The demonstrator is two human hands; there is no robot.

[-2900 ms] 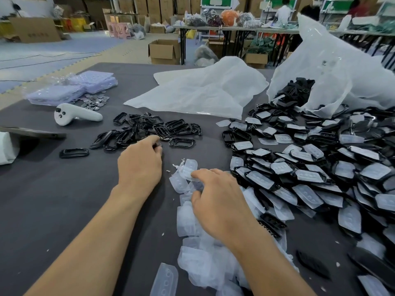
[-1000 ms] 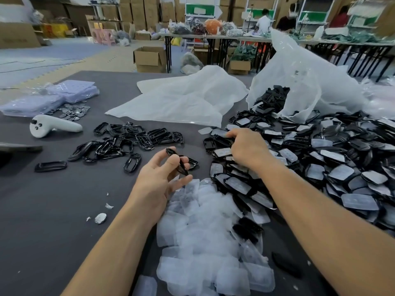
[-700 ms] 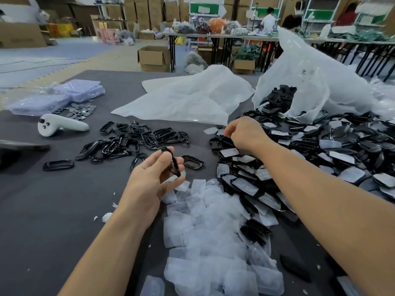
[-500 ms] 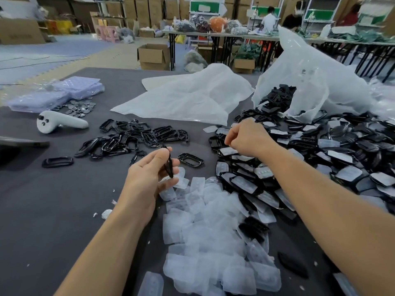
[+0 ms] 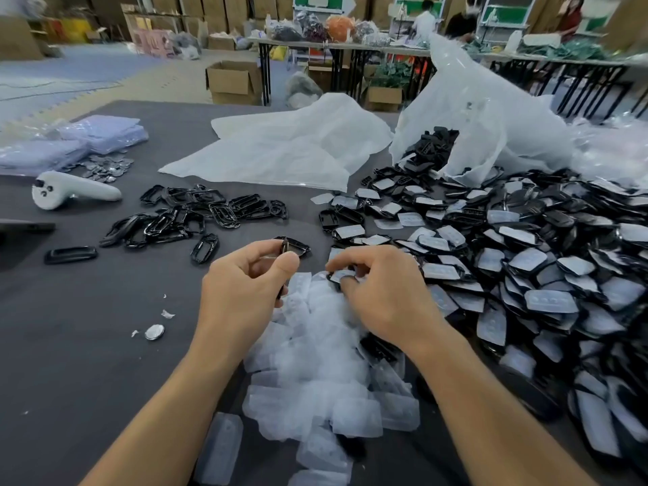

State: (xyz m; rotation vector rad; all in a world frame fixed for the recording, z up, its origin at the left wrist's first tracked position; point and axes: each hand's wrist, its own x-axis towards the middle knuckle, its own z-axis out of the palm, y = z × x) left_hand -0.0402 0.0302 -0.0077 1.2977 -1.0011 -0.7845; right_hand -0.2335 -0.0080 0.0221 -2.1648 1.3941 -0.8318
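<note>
- Left hand (image 5: pixel 242 289): raised just above the grey surface (image 5: pixel 70 363). Its grip is narrow, with the thumb and curled fingers pinching a black frame (image 5: pixel 284 247) that stands edge-on.
- Right hand (image 5: pixel 389 296): close beside the left hand. Its grip is narrow, with curled fingertips holding a film-covered piece (image 5: pixel 341 275) over the near edge of the film pile (image 5: pixel 315 363).
- Film pile: loose translucent pieces lying on the surface below and between both forearms.
- Covered heap (image 5: pixel 526 268): many black pieces with pale film on top. It spreads to the right of the right hand and reaches back to the clear bag (image 5: pixel 491 117).
- Bare frames (image 5: pixel 196 215): a loose cluster of black frames lying beyond the left hand.
- Single frame (image 5: pixel 70 255): lies flat on its own at the far left.
- White controller (image 5: pixel 73 192): lies on its side beyond the bare frames, well apart from both hands.
- White sheet (image 5: pixel 280 152): lies crumpled at the far middle of the surface.
- Silver disc (image 5: pixel 154 332): lies left of the left forearm, among small white scraps.
</note>
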